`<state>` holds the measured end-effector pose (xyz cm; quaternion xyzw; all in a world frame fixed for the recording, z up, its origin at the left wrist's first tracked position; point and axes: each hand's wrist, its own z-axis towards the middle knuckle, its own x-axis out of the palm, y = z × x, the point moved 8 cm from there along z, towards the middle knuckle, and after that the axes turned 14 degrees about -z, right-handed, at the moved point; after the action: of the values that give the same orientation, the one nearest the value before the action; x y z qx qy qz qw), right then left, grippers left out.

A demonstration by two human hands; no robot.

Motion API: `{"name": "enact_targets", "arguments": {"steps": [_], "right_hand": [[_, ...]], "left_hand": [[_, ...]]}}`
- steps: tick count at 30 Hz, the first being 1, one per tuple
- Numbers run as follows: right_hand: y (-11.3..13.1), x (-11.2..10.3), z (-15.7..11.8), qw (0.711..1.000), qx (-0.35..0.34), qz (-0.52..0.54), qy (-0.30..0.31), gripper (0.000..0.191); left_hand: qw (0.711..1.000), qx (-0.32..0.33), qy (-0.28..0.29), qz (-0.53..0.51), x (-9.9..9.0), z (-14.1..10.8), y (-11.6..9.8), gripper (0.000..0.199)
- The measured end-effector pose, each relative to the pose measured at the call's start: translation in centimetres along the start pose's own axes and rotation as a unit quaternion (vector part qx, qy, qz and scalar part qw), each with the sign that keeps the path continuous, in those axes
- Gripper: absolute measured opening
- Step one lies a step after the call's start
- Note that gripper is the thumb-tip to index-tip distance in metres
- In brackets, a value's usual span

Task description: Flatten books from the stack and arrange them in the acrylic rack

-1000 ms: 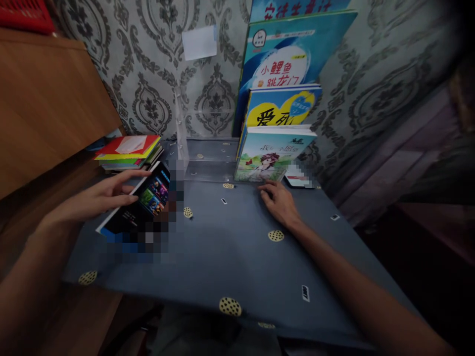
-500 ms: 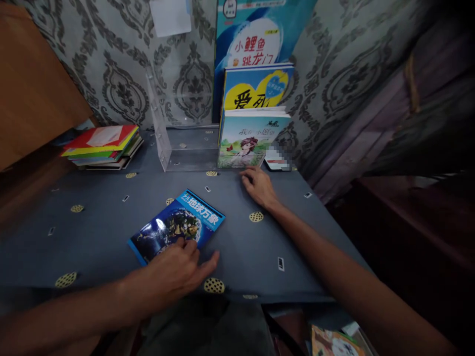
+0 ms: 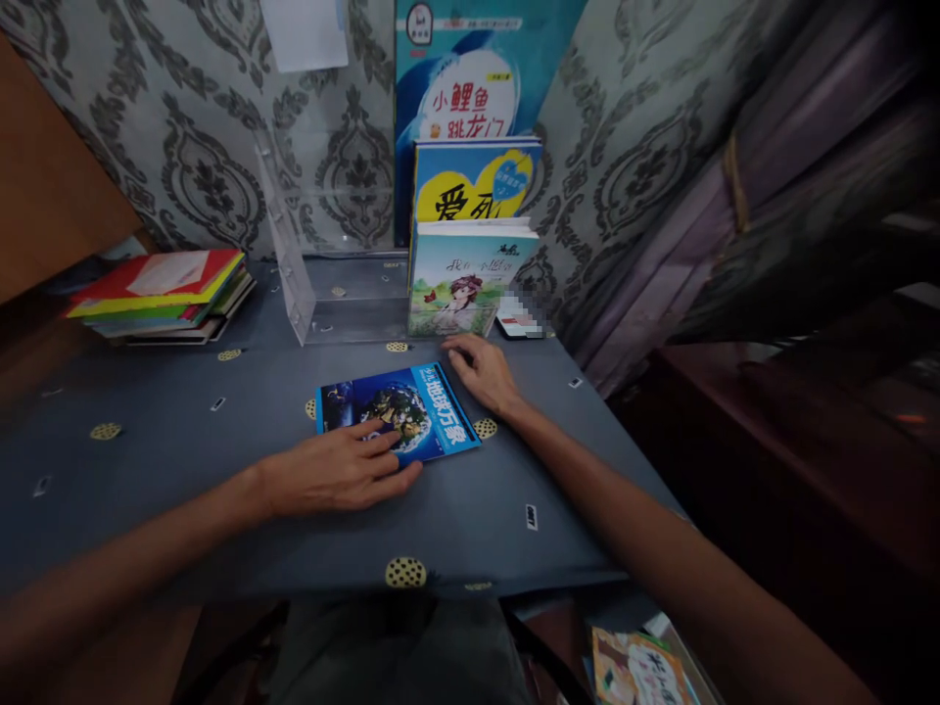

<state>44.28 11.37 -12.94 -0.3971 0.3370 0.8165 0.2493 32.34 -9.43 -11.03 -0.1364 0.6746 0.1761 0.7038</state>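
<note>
A blue book with a globe on its cover (image 3: 441,416) lies flat on the patterned grey tablecloth (image 3: 470,529). My left hand (image 3: 345,468) rests on its lower left part, fingers spread and palm down. Behind it, my right hand (image 3: 481,372) lies on the cloth with fingers loosely curled and apart, holding nothing, just in front of the clear acrylic stand (image 3: 352,328). Upright at the stand's right side are a light-green book with a drawn figure (image 3: 470,284), a blue and yellow book (image 3: 470,181) and a tall teal book (image 3: 499,49).
A stack of colourful books (image 3: 165,289) lies at the back left. A small card-like item (image 3: 518,318), partly pixelated, is right of the upright books. A curtain (image 3: 646,235) hangs at the right. More books (image 3: 638,671) are below the table's front edge.
The blue book has turned clockwise and shifted right, toward my right hand. My left hand has flattened, its fingers further onto the cover. The camera view has shifted slightly.
</note>
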Motion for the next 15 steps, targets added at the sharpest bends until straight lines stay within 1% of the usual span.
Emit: {"name": "enact_targets", "arguments": {"steps": [2,4,5,7,9,10,12,15], "right_hand": [[1.8,-0.2,-0.4,0.999,-0.044,0.000,0.004,0.029],[4.2,0.1,-1.2,0.994,-0.104,-0.002,0.019,0.030],[5.5,0.4,-1.7,0.990,-0.137,-0.002,0.031,0.031],[7.9,1.3,-2.8,0.978,-0.199,-0.002,0.061,0.034],[9.3,2.4,-3.6,0.968,-0.230,-0.009,0.097,0.038],[9.5,2.8,-3.8,0.966,-0.231,-0.016,0.112,0.040],[9.2,3.3,-3.9,0.967,-0.215,-0.030,0.132,0.041],[7.7,3.0,-4.0,0.971,-0.184,-0.048,0.143,0.041]], "left_hand": [[1.000,-0.006,-0.020,-0.005,0.0,0.0,0.8,0.035],[0.999,-0.020,-0.042,-0.015,-0.1,0.1,1.4,0.029],[0.998,-0.033,-0.054,-0.021,0.0,0.2,1.8,0.030],[0.994,-0.074,-0.078,-0.027,0.3,0.6,2.8,0.033],[0.987,-0.124,-0.098,-0.024,0.8,0.8,3.9,0.029],[0.983,-0.147,-0.105,-0.022,1.0,0.9,4.5,0.026],[0.976,-0.181,-0.115,-0.022,1.5,0.9,5.4,0.026],[0.968,-0.214,-0.133,-0.018,1.6,0.3,6.3,0.027]]}}
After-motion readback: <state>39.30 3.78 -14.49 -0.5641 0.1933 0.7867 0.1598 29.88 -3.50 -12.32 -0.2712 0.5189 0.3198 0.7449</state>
